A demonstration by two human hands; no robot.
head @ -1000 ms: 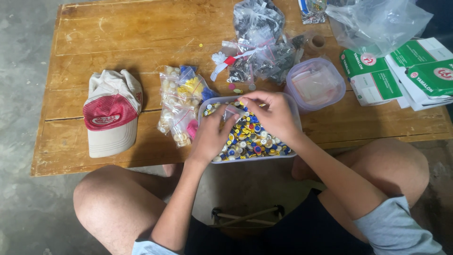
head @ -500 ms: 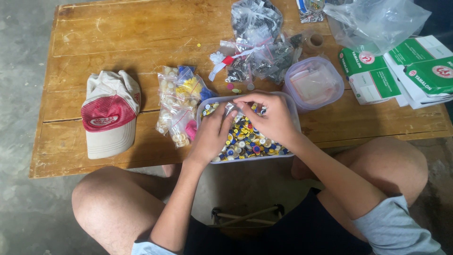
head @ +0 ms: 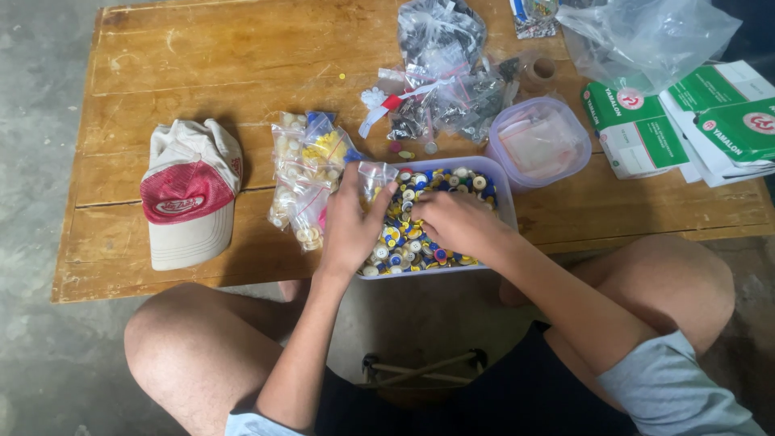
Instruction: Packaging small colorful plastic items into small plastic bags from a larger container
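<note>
My left hand (head: pixel 349 226) pinches a small clear plastic bag (head: pixel 376 174) and holds it up over the left end of a shallow clear plastic tray (head: pixel 502 194). The tray sits at the near edge of the wooden table (head: pixel 202 64). It is full of small round pieces (head: pixel 404 242) in blue, yellow, white and red. My right hand (head: pixel 458 226) lies palm down in the tray, its bent fingers pressed among the pieces. The fingertips are hidden, so I cannot see whether they grip anything.
Small bags of yellow and white pieces (head: pixel 307 173) lie left of the tray, and a red and beige cap (head: pixel 190 194) lies further left. Behind are bags of dark parts (head: pixel 444 89), a lidded tub (head: pixel 542 145), green boxes (head: pixel 646 129) and a big clear bag (head: pixel 646 32).
My right hand has dropped from the mouth of the small bag down into the pieces in the tray. My left hand still holds the bag in about the same spot.
</note>
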